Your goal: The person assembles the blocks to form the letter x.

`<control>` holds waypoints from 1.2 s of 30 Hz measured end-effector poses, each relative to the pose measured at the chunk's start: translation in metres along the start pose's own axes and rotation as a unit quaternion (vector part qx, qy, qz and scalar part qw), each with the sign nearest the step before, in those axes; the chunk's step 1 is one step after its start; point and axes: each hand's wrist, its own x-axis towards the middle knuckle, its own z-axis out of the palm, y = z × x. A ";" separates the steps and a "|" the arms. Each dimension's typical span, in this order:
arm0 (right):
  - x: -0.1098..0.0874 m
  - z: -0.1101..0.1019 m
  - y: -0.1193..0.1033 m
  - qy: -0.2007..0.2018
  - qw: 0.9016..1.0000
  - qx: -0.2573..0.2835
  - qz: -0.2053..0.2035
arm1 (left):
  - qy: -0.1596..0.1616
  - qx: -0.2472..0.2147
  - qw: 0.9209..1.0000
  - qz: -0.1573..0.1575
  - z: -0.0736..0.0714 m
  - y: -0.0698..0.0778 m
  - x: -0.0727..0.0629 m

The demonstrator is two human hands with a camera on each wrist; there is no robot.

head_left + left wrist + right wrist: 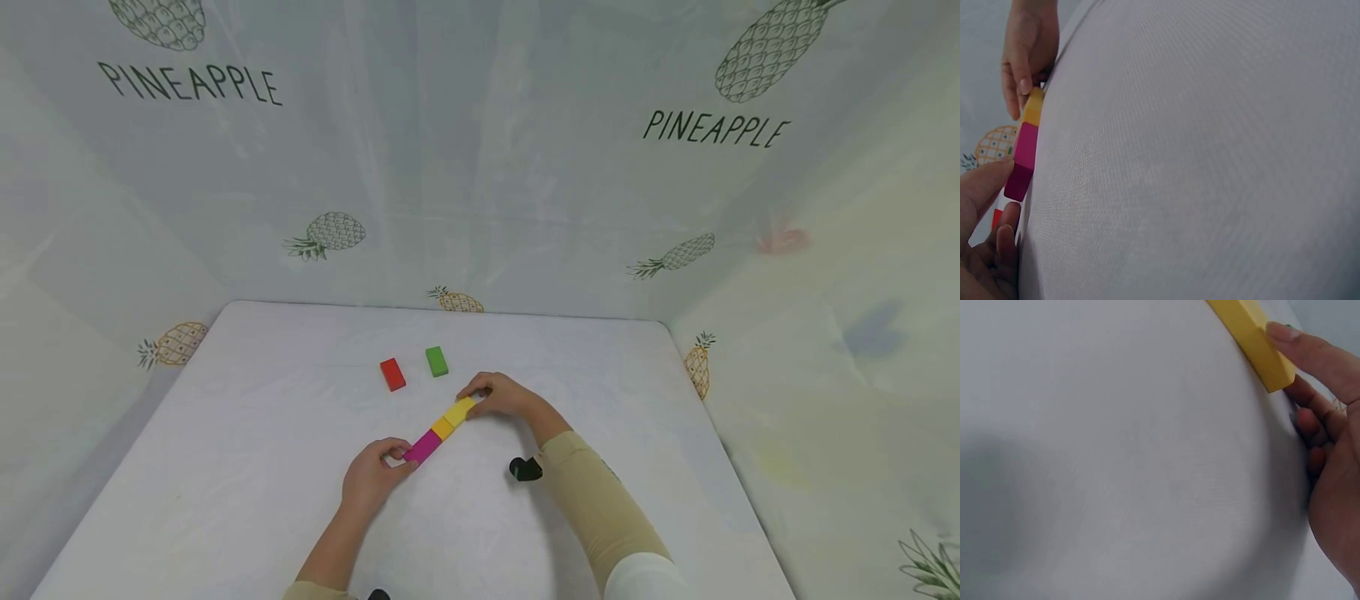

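A row of small blocks lies slantwise on the table: a magenta block at the near left end, an orange-yellow block in the middle and a yellow block at the far right end. My left hand pinches the outer end of the magenta block between thumb and fingers. At the other end, my right hand grips the yellow block, its thumb on the block's side. In the left wrist view the magenta block stands in line with the yellow pieces.
Beyond the row lie a red block and a green block. A black object shows beside the right forearm. The white table reaches back to a hanging cloth printed with pineapples.
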 end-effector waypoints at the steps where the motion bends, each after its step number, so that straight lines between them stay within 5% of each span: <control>1: 0.000 -0.001 -0.001 0.002 1.000 -0.002 0.004 | 0.000 0.000 1.000 -0.001 0.000 0.000 0.000; 17: 0.022 0.009 -0.034 0.088 0.994 0.002 0.060 | -0.011 -0.006 1.000 0.000 0.000 -0.005 0.001; 36: 0.054 0.014 -0.047 0.114 0.990 -0.039 0.077 | -0.006 0.000 1.000 0.009 0.000 -0.003 0.001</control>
